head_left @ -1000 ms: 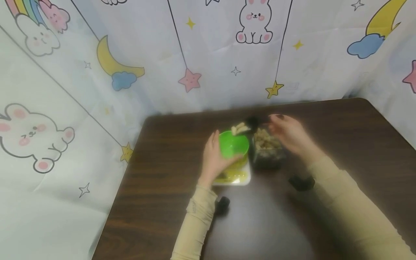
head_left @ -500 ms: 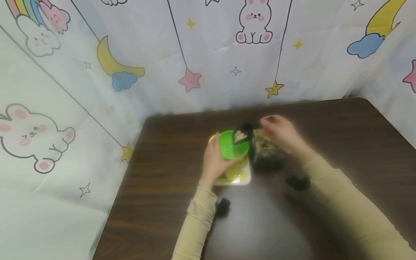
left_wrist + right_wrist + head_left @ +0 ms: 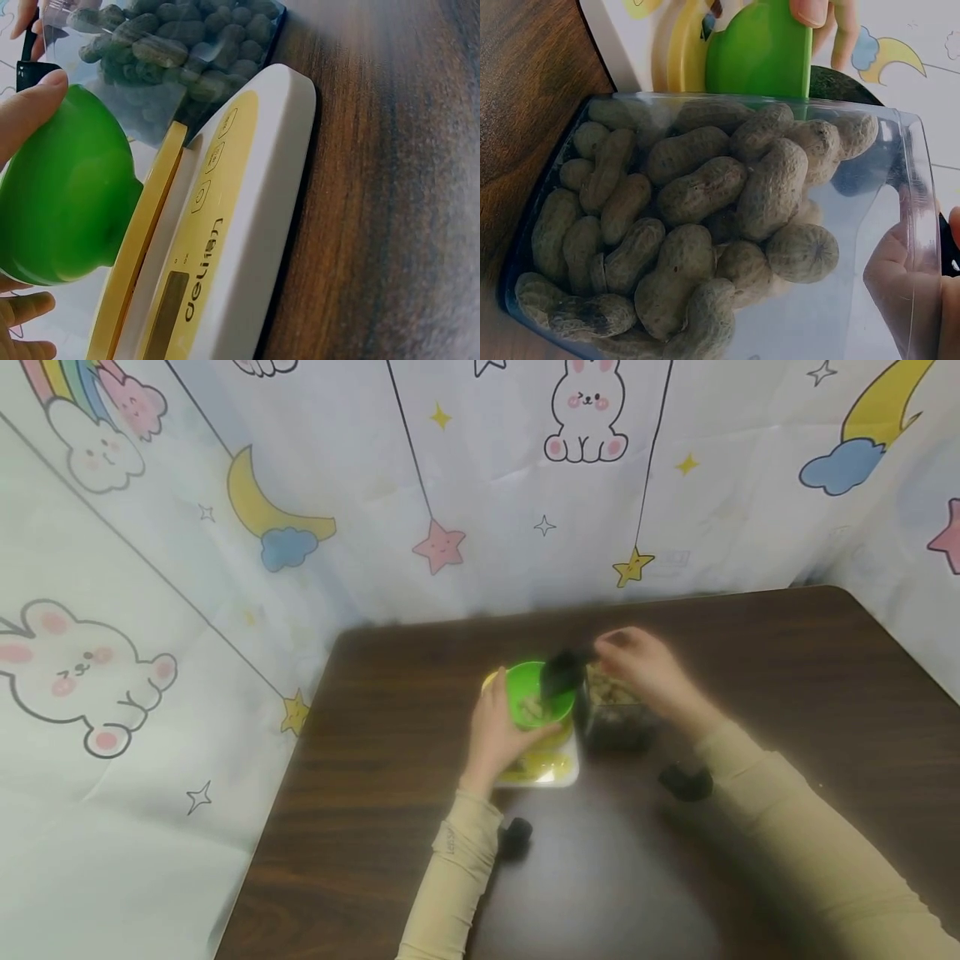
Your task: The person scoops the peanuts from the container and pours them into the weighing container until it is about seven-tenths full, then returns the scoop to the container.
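A green bowl point(image 3: 521, 681) stands on the yellow platform point(image 3: 139, 244) of a white and yellow kitchen scale point(image 3: 259, 169). My left hand point(image 3: 495, 735) holds the bowl from the near left, thumb at one side of the rim and fingers at the other. With its fingers curled, my right hand point(image 3: 648, 668) grips the handle of a black scoop point(image 3: 561, 673), tipped over the bowl's right rim. Some peanuts point(image 3: 532, 707) lie in the bowl. Right of the scale, a clear container point(image 3: 919, 157) holds many unshelled peanuts point(image 3: 701, 184); the right hand is above it.
The dark wooden table point(image 3: 375, 777) extends around the scale on every side. A white sheet point(image 3: 502, 485) with cartoon rabbits and stars hangs behind it. Black straps, one at each wrist, show below the forearms.
My right hand has moved left, bringing the loaded scoop from beside the bowl to over it and tipping it. Peanuts now lie in the bowl. The left hand stays nearly still.
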`<action>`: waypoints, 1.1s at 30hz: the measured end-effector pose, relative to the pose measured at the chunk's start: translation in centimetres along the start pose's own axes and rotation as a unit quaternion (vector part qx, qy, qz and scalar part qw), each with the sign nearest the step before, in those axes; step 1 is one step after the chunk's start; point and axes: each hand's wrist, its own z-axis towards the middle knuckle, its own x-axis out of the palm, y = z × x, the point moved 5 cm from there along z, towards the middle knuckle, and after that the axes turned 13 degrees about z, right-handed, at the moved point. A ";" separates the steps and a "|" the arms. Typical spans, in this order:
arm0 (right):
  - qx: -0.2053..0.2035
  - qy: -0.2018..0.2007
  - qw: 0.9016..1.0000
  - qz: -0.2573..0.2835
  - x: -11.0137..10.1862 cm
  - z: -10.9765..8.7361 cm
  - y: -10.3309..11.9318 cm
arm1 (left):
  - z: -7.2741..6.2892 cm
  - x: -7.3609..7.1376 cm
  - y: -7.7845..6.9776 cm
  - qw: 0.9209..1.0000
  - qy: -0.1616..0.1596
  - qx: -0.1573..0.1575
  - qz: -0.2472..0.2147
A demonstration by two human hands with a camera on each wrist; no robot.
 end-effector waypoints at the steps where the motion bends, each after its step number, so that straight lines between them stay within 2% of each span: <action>1: -0.001 0.000 1.000 0.000 0.0 0.0 0.0 | 0.0 0.0 -0.1 1.000 -0.001 0.001 0.000; 6: -0.008 -0.005 1.000 -0.008 -0.2 -0.1 0.1 | 0.1 -0.4 -0.7 1.000 -0.002 0.002 0.009; 11: -0.024 -0.035 0.999 -0.013 -1.0 -0.4 0.9 | 0.4 -1.1 -1.8 0.999 -0.002 0.020 0.027; 13: -0.031 -0.048 0.998 0.012 -1.5 -0.7 1.3 | 0.6 -1.4 -2.3 0.999 -0.003 0.031 0.032; 15: -0.038 -0.054 0.996 0.066 -2.0 -1.0 1.8 | 0.7 -1.7 -2.9 0.998 -0.006 0.044 0.037; 18: -0.054 -0.063 0.986 0.147 -2.9 -1.5 2.5 | 0.9 -2.0 -3.8 0.998 -0.001 0.054 0.034; 21: -0.065 -0.067 0.971 0.220 -3.9 -2.0 3.1 | 1.0 -2.1 -4.9 0.998 0.011 0.058 0.026; 24: -0.073 -0.071 0.960 0.261 -5.0 -2.6 3.5 | 1.2 -1.9 -5.9 0.997 0.023 0.063 0.037; 27: -0.077 -0.080 0.954 0.277 -6.0 -3.0 3.5 | 1.2 -1.7 -6.9 0.996 0.032 0.069 0.053; 33: -0.076 -0.094 0.957 0.262 -7.6 -3.6 2.7 | 1.1 -0.7 -8.4 0.993 0.047 0.092 0.054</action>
